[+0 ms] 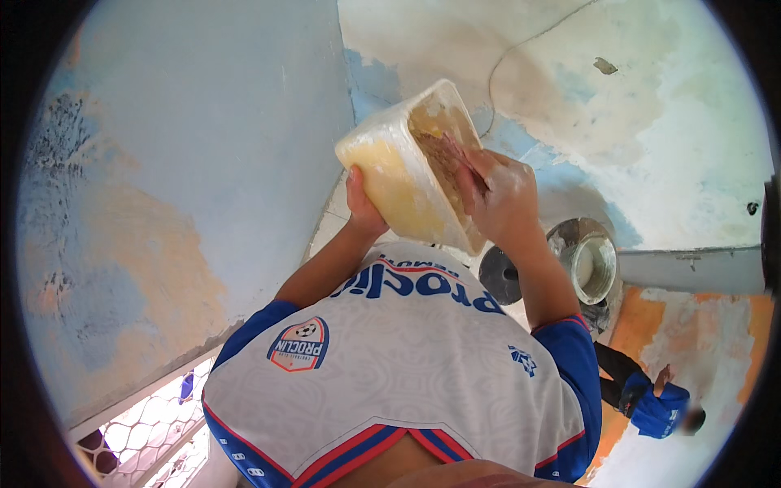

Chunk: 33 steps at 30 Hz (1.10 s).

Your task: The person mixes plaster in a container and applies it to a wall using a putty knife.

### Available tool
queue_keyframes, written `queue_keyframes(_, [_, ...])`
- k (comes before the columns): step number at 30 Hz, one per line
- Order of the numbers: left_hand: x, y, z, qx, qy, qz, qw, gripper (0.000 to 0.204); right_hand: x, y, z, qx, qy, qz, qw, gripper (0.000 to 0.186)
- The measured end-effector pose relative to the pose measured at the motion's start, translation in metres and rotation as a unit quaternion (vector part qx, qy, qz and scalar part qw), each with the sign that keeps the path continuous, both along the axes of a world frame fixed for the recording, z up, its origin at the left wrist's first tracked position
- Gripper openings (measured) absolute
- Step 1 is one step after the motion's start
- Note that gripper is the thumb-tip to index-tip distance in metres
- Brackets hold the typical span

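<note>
In front of my chest, a rectangular yellowish plastic tub is tilted, its opening facing right. Whitish smears coat its outside and rim, and brown-beige residue covers the inside. My left hand grips the tub from its lower left side, thumb up against the yellow wall. At the opening is my right hand, its fingers bent and closed together inside the tub. A thin reddish edge shows at these fingertips; what they hold is mostly hidden.
A patchy painted wall rises close on my left. Below my right forearm stand a smeared round bucket and a dark round object. Another person in blue is farther off at lower right. A window grille shows at lower left.
</note>
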<state>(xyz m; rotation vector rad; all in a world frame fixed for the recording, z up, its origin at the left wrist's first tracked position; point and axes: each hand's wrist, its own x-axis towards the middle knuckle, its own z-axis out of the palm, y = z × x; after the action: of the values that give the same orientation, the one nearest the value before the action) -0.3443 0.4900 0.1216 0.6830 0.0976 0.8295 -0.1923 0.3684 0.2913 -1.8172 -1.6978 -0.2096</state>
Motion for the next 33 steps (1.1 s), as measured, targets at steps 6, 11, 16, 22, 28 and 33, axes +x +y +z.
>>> queue_keyframes(6, [-0.001, -0.005, -0.007, -0.008, 0.017, -0.001, 1.0, 0.091, 0.008, -0.002, 0.0, 0.055, 0.074, -0.022, 0.995, 0.02])
queue_keyframes(11, [0.01, 0.015, -0.01, -0.009, -0.019, 0.014, 1.0, 0.092, 0.012, 0.011, 0.022, 0.135, 0.122, -0.061, 0.981, 0.026])
queue_keyframes(16, [0.026, 0.054, -0.014, 0.001, -0.037, -0.021, 0.999, 0.093, 0.009, 0.041, 0.001, -0.021, -0.011, -0.024, 0.999, 0.022])
queue_keyframes(22, [0.028, 0.103, -0.018, 0.0, -0.044, -0.063, 0.997, 0.094, 0.01, 0.087, 0.008, 0.028, -0.002, -0.063, 0.998, 0.025])
queue_keyframes(28, [0.035, 0.158, -0.006, 0.051, 0.007, -0.052, 0.997, 0.094, 0.009, 0.129, 0.028, 0.057, 0.067, -0.138, 0.986, 0.021])
queue_keyframes(33, [0.045, 0.196, -0.002, 0.088, -0.046, -0.049, 0.994, 0.095, 0.008, 0.166, 0.027, 0.062, 0.017, -0.069, 0.996, 0.021])
